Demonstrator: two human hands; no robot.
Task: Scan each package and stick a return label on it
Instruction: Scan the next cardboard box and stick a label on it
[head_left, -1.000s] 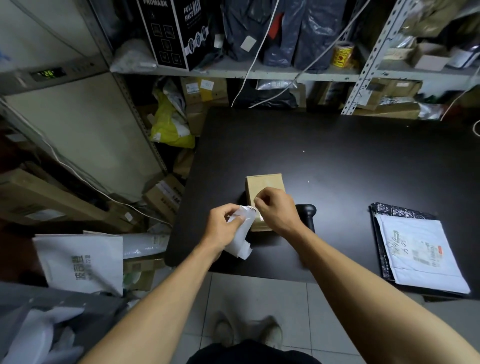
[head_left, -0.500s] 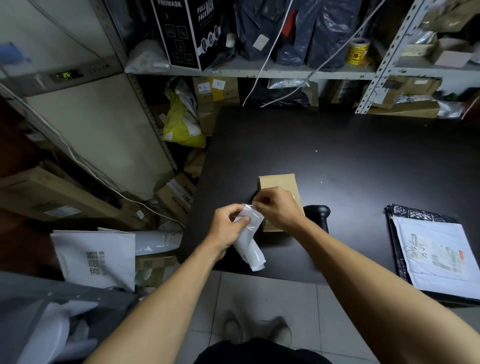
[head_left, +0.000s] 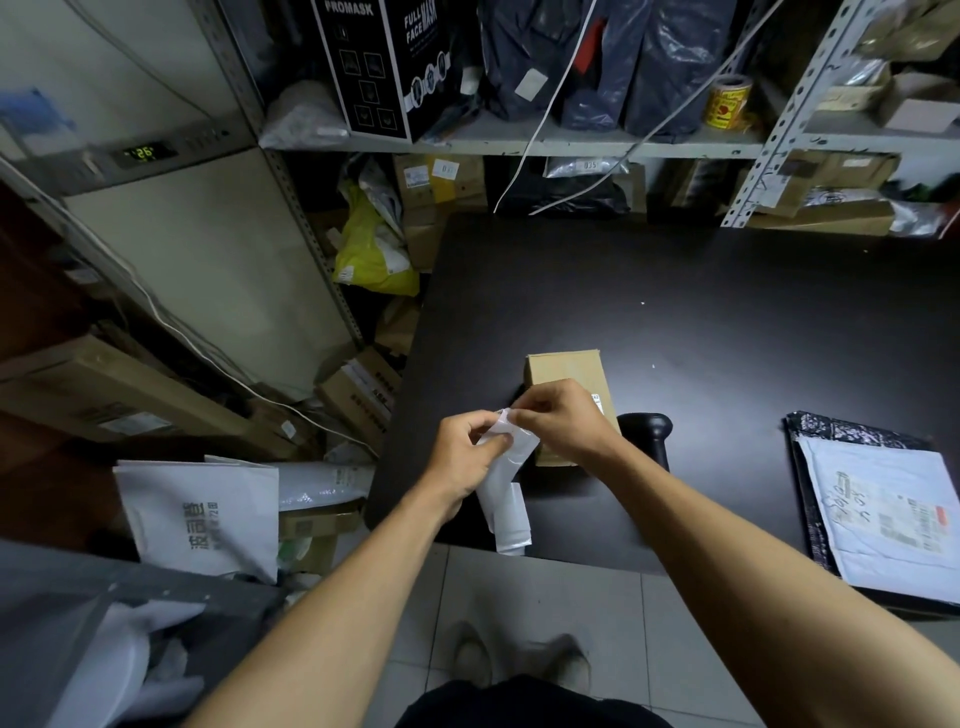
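My left hand (head_left: 467, 457) pinches the top of a white label strip (head_left: 506, 493) between thumb and curled fingers, just above the near edge of the black table (head_left: 701, 322). The strip hangs down from that pinch past the table's near edge, its loose end curling over the floor tiles. My right hand (head_left: 563, 421) meets the left at the strip's upper end, thumb and fingertips closed on the same top edge, so both grips are narrow and hold the label stock. Whether a label is already separated from its backing I cannot tell.

Right behind and partly under my right hand, the small cardboard box (head_left: 566, 379) lies flat on the table, close to the near edge and toward the left side. A bit of printed white sticker shows on its top beside my right knuckles. Just right of the box, touching or nearly so, sits the black handheld scanner (head_left: 647, 434), partly hidden by my right forearm.

At the near right corner lies a white mailer with a shipping label (head_left: 893, 519), stacked on a dark patterned bag (head_left: 841, 431).

Beyond the far edge stand metal shelves (head_left: 571, 148) crowded with parcels.
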